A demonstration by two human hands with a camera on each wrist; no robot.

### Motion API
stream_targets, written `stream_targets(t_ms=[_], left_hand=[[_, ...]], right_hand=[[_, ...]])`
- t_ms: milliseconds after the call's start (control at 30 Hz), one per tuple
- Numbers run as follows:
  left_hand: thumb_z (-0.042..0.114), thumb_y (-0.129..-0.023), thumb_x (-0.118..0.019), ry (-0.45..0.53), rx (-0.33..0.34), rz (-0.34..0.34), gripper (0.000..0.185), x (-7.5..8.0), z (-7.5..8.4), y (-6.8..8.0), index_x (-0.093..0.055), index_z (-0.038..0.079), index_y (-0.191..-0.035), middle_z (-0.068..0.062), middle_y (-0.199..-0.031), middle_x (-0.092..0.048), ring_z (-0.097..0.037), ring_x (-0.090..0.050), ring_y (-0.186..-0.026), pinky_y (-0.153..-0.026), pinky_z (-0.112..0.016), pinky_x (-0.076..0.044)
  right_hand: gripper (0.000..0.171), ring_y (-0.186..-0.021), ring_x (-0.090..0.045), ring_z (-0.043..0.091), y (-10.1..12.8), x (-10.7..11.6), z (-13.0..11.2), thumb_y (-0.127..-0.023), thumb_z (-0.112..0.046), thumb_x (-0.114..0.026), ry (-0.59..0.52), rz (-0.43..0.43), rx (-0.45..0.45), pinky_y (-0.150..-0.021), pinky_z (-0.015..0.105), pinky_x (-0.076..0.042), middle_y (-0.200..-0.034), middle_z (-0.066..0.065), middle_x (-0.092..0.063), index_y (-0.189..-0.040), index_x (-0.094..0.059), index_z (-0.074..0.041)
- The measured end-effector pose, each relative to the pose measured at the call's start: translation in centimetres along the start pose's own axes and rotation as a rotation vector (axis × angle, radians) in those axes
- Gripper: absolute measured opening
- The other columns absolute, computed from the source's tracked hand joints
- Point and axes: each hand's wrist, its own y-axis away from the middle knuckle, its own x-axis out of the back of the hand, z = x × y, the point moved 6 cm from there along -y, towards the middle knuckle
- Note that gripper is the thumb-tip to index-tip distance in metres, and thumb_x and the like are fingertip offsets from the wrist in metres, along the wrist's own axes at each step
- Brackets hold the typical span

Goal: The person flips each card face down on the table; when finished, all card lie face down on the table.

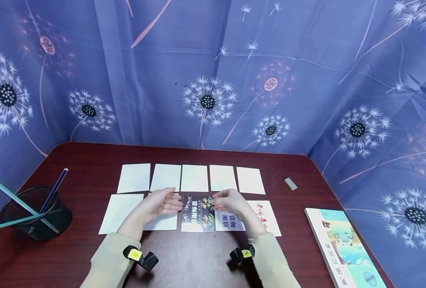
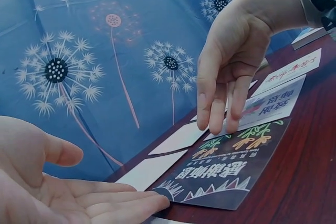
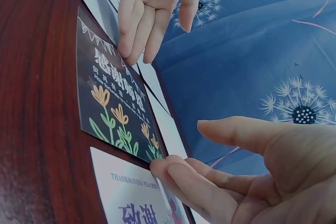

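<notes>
Table point(image 1: 87, 172): dark red, beneath both hands.
Left hand point(image 1: 160, 203): fingers extended, thumb apart.
Right hand point(image 1: 233, 201): fingers loosely bent, thumb apart.
Dark card point(image 1: 197, 216): flat, between both hands.

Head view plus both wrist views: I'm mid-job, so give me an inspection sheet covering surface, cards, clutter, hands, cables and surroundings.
Surface: dark reddish-brown tabletop.
Job's things: two rows of five; back row, blank-faced cards; front row, left to right, two white cards, dark flower card, purple-lettered card, red-lettered card.
Clutter: black cup with pencils at left; small pale block, likely an eraser, and book at right.
Hands: left hand, fingers straight, at the dark flower card's left side; right hand by its far right corner; contact unclear.
Cables: nothing seen.
Surroundings: blue dandelion-print cloth behind the tabletop.
</notes>
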Motion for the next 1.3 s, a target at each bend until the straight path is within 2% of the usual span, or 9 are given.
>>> stream_targets(t_ms=[200, 633, 833, 1033, 1167, 1200, 1300], left_hand=[[0.025, -0.106, -0.030, 0.012, 0.003, 0.004, 0.056, 0.0, -0.1, -0.1, -0.042, -0.022, -0.133, -0.038, -0.127, -0.056, -0.039, -0.063, -0.115, -0.098, -0.040, -0.054], [0.022, -0.106, -0.028, 0.071, 0.018, 0.025, 0.052, -0.3, -0.9, -0.6, -0.037, -0.017, -0.139, -0.037, -0.139, -0.046, -0.040, -0.061, -0.118, -0.098, -0.039, -0.054], [0.023, -0.106, -0.031, 0.102, 0.028, 0.016, 0.055, -0.9, -1.1, -0.7, -0.036, -0.021, -0.138, -0.041, -0.140, -0.041, -0.045, -0.053, -0.125, -0.105, -0.043, -0.048], [0.023, -0.105, -0.034, 0.113, 0.048, 0.011, 0.058, -1.7, -1.6, -1.0, -0.029, -0.025, -0.138, -0.045, -0.140, -0.035, -0.050, -0.046, -0.129, -0.108, -0.045, -0.045], [0.023, -0.104, -0.034, 0.091, 0.054, 0.000, 0.059, -1.9, -1.7, -1.2, -0.029, -0.025, -0.138, -0.045, -0.139, -0.035, -0.052, -0.044, -0.130, -0.108, -0.046, -0.044], [0.024, -0.104, -0.034, 0.089, 0.053, -0.003, 0.059, -1.9, -1.7, -1.2, -0.029, -0.025, -0.138, -0.045, -0.139, -0.036, -0.052, -0.044, -0.130, -0.108, -0.046, -0.044], [0.024, -0.104, -0.033, 0.085, 0.047, -0.008, 0.059, -1.9, -1.6, -1.2, -0.029, -0.024, -0.138, -0.045, -0.139, -0.037, -0.050, -0.047, -0.128, -0.105, -0.043, -0.047]], right_hand=[[0.038, -0.091, -0.073, 0.029, 0.4, 0.0, -0.3, -0.085, -0.012, -0.071, 0.027, 0.015, -0.003, -0.084, 0.037, -0.060, -0.104, 0.020, -0.072, -0.116, -0.065, 0.009], [0.035, -0.085, -0.073, 0.020, 0.1, -0.1, 0.2, -0.084, -0.014, -0.071, 0.046, 0.021, -0.023, -0.087, 0.038, -0.058, -0.100, 0.018, -0.074, -0.113, -0.068, 0.006], [0.035, -0.084, -0.072, 0.019, 0.0, -0.1, 0.1, -0.084, -0.012, -0.071, 0.032, 0.027, -0.014, -0.086, 0.036, -0.059, -0.098, 0.018, -0.074, -0.113, -0.067, 0.008], [0.035, -0.085, -0.072, 0.019, 0.0, -0.1, 0.1, -0.083, -0.014, -0.073, 0.060, 0.037, -0.027, -0.090, 0.043, -0.056, -0.095, 0.015, -0.075, -0.112, -0.069, 0.004], [0.033, -0.083, -0.072, 0.016, 0.1, -0.2, -0.1, -0.084, -0.013, -0.073, 0.056, 0.047, -0.028, -0.083, 0.038, -0.058, -0.096, 0.014, -0.075, -0.112, -0.069, 0.004], [0.034, -0.083, -0.072, 0.016, 0.2, -0.2, -0.3, -0.083, -0.013, -0.073, 0.058, 0.050, -0.017, -0.078, 0.036, -0.059, -0.096, 0.014, -0.075, -0.113, -0.070, 0.004], [0.035, -0.083, -0.072, 0.015, 0.5, -0.7, -1.1, -0.083, -0.011, -0.071, 0.031, 0.045, 0.037, -0.077, 0.032, -0.060, -0.099, 0.015, -0.075, -0.114, -0.068, 0.005]])
